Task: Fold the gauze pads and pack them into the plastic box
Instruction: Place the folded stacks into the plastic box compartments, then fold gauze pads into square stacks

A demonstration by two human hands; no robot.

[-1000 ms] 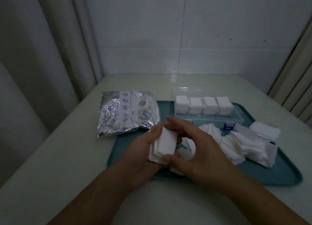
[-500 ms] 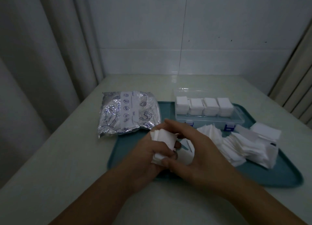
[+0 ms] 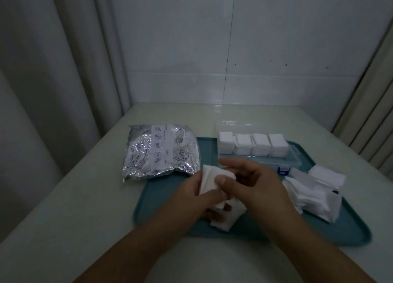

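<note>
Over the front of the teal tray [image 3: 168,200], both hands work a white gauze pad [image 3: 209,180]. My left hand [image 3: 197,200] grips it from below, thumb across its lower edge. My right hand [image 3: 253,184] pinches its top right corner between thumb and fingers. More white gauze [image 3: 225,221] lies on the tray under the hands. The clear plastic box [image 3: 295,157] stands open at the tray's back, with a row of folded pad stacks [image 3: 253,143] inside. A loose heap of unfolded gauze pads [image 3: 314,193] covers the tray's right side.
A silver foil packet [image 3: 161,152] with blue drawings lies on the tray's left edge and the pale table [image 3: 85,197]. Grey curtains hang on the left, a tiled wall stands behind, and slatted blinds close in on the right.
The pad in my hands has been turned and raised a little, and my right thumb now presses on its face. More gauze shows beneath the hands. The head view has shifted slightly.
</note>
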